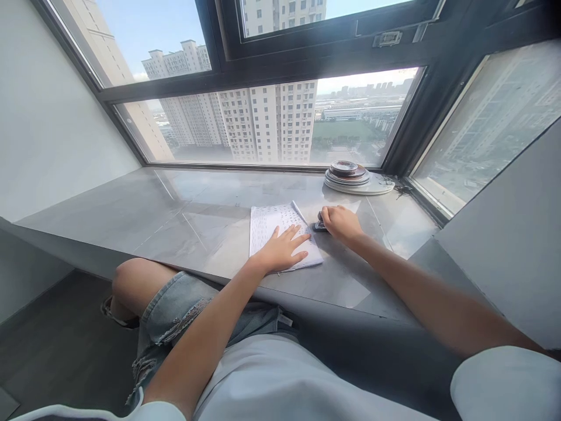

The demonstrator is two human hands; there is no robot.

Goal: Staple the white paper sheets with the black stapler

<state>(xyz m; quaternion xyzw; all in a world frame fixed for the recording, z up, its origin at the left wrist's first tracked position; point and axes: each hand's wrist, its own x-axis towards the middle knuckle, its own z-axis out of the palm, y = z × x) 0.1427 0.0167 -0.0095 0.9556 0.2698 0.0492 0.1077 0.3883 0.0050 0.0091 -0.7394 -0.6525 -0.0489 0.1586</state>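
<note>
My left hand (pixel 284 250) lies on a white sheet of paper (pixel 263 225), fingers spread. Rows of small dark marks cover the sheet, and its upper right edge is raised or folded, or a thin white stick lies along it. Just right of the paper, my right hand (pixel 340 222) is closed around a small dark object with a flat base (pixel 319 225), which rests on the grey ledge (pixel 228 245). My fingers hide most of this object, so its exact kind does not show.
A stack of round plates or lids (pixel 346 175) stands at the back right by the window, with a thin dark cord (pixel 404 188) beside it. The black window frame (pixel 267 79) borders the ledge behind. My legs (pixel 175 304) are below its front edge.
</note>
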